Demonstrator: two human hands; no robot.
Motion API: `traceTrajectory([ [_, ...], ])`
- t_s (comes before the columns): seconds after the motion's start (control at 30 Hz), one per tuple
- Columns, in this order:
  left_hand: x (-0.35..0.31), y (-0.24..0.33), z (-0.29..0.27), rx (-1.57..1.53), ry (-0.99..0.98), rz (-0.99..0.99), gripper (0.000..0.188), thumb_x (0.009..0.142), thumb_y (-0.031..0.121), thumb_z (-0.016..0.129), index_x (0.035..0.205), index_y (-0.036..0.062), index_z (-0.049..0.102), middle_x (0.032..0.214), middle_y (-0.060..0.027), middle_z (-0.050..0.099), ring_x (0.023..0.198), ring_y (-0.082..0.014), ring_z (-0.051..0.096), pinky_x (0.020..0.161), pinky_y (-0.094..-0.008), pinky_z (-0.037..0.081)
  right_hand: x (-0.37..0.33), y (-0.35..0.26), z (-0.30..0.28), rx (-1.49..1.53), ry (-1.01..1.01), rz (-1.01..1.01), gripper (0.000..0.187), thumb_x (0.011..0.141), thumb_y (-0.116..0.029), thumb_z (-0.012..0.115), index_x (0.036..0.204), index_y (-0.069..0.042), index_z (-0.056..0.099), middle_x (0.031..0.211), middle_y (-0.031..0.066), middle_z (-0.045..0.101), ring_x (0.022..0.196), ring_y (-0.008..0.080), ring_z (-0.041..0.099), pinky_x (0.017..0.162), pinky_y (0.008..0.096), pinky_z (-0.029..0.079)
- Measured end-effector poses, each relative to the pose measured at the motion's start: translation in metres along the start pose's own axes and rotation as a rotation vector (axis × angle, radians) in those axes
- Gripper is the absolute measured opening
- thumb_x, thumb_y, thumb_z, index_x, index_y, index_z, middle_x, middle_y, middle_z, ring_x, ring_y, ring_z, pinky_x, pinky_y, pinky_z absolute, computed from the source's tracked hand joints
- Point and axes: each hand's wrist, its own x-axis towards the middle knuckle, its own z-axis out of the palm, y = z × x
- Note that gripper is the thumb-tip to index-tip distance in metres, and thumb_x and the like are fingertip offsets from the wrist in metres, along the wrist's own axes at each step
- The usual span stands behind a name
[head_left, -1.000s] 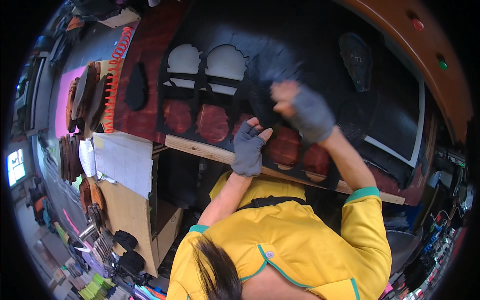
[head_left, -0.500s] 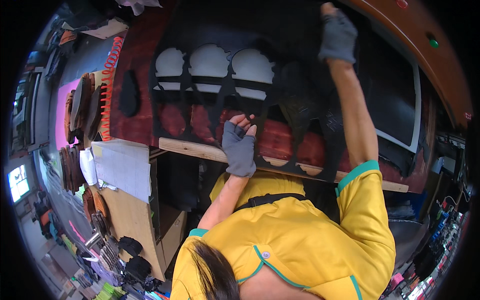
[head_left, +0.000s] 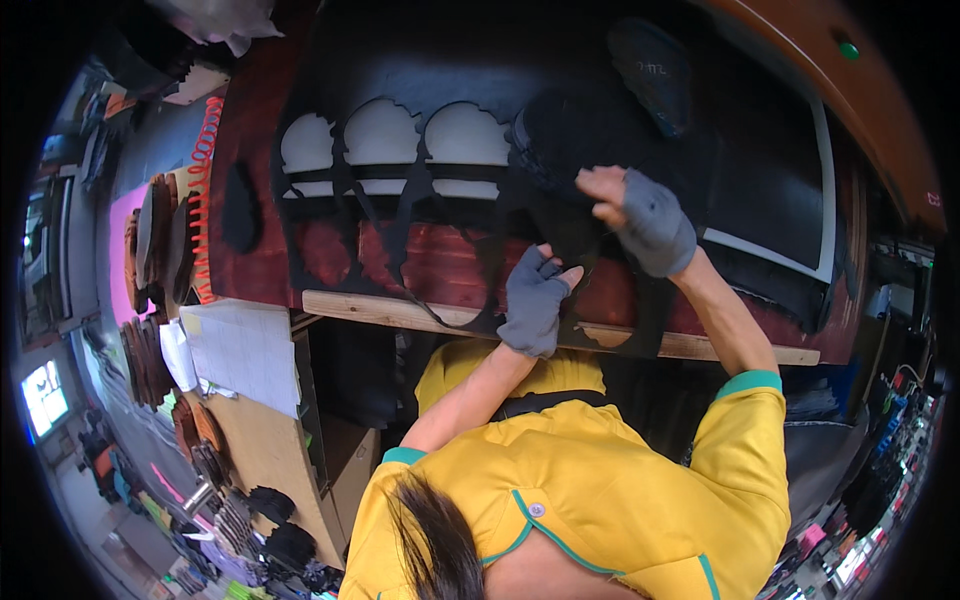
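My left hand [head_left: 537, 303], in a grey fingerless glove, is low over the table's front edge. Its fingers curl in at the dark strips of a black cut sheet [head_left: 390, 178], which they appear to grip; the contact is hard to see against the black. Farther right and higher, my right hand [head_left: 645, 222], gloved alike, has its fingers stretched leftward and its thumb apart. Beneath its fingertips lies a pile of dark pieces [head_left: 560, 150], hard to tell apart. Beyond that hand rests a dark rounded piece [head_left: 652, 78] with a pale handwritten mark.
Rounded holes in the sheet show a white board [head_left: 467, 133]. A red-stained table [head_left: 255, 265] has a pale wooden front strip [head_left: 385, 308]. An orange machine part [head_left: 880, 110] arches over the right side. At left are a red coiled hose [head_left: 205, 160], papers [head_left: 240, 350] and stacked brown pieces [head_left: 150, 230].
My right hand has come back toward me from the far side, uncovering the marked dark piece. My left hand has moved right. The black sheet has shifted slightly left, and a strip now hangs loose.
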Motion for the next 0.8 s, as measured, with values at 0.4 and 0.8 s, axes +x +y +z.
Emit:
traceTrajectory([
  [0.4, -0.008, 0.019, 0.008, 0.114, -0.062, 0.189, 0.037, 0.085, -0.012, 0.064, 0.119, 0.0016, 0.059, 0.115, -0.0085, 0.067, 0.099, -0.0096, 0.061, 0.088, -0.0213, 0.050, 0.017, 0.006, -0.006, 0.285, 0.142, 0.428, 0.022, 0.087, -0.015, 0.070, 0.107, -0.007, 0.067, 0.097, 0.0100, 0.071, 0.084, 0.0263, 0.069, 0.076, 0.0329, 0.055],
  [0.8, -0.035, 0.007, 0.007, 0.918, 0.070, 1.003, 0.044, 0.079, -0.003, 0.072, 0.119, 0.0014, 0.056, 0.115, -0.0141, 0.059, 0.109, -0.0255, 0.058, 0.095, -0.0335, 0.046, -0.033, 0.050, -0.102, -0.010, 1.162, 0.847, 0.028, 0.099, -0.032, 0.059, 0.112, -0.010, 0.070, 0.095, 0.0043, 0.070, 0.086, 0.0154, 0.065, 0.076, 0.0266, 0.049],
])
